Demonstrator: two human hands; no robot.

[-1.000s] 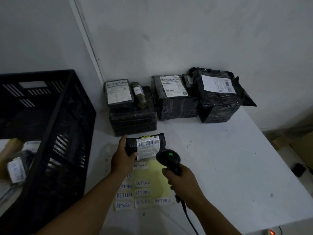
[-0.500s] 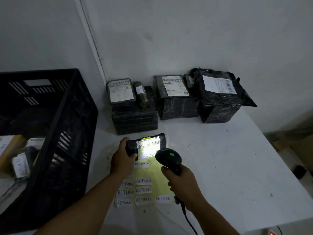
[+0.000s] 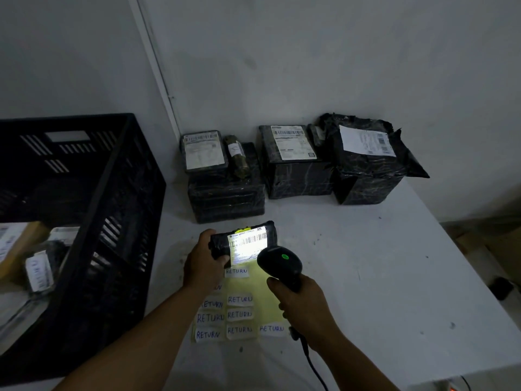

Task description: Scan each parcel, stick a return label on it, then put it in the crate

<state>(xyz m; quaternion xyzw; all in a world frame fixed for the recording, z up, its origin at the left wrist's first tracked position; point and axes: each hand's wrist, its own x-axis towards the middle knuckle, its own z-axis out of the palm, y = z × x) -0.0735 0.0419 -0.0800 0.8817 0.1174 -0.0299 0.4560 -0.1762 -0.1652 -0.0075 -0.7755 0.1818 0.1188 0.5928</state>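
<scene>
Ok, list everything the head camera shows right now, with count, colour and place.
held parcel: one, black wrap, white shipping label lit by the scanner, above the sheet
scanner: one, black, green light on top, corded, aimed at the held parcel
return labels: about eight visible, white, handwritten RETURN, on a yellow sheet
waiting parcels: five or so, black wrap, far side of table against the wall
crate: one, black, left of the table, parcels visible inside
table: one, white
left hand: grip on the held parcel's left end
right hand: grip round the scanner handle
</scene>
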